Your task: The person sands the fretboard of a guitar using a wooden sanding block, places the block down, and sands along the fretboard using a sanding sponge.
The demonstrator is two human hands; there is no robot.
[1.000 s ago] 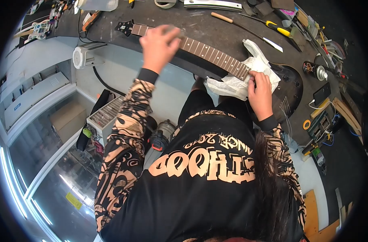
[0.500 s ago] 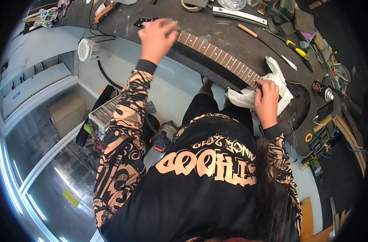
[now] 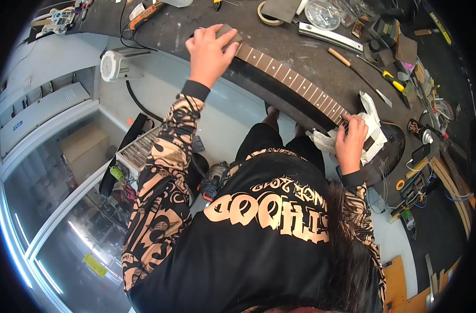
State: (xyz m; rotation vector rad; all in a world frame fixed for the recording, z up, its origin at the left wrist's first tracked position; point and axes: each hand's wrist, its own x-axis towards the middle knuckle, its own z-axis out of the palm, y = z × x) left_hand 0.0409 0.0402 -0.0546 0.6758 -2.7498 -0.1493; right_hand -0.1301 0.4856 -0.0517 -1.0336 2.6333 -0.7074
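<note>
Left hand (image 3: 208, 57) over the far-left end of the fretboard (image 3: 285, 73), fingers clamped on a grayish block (image 3: 228, 33). Block could skid off the narrow neck or catch a fret if pressed unevenly. Guitar lies along near edge of surface (image 3: 170, 31), neck running left, dark body (image 3: 396, 141) at right; neck could rock or shift if pushed sideways. Hands well apart. Right hand (image 3: 351, 143) touches fretboard's right end, beside white covering (image 3: 372, 125); can't tell if it grips. Covering looks loose and crumpled, could slip and bare the body to scratches. Loose strings (image 3: 385, 180) at the body's near side might snag a sleeve. Spray can (image 3: 420, 130) lies farther right.
</note>
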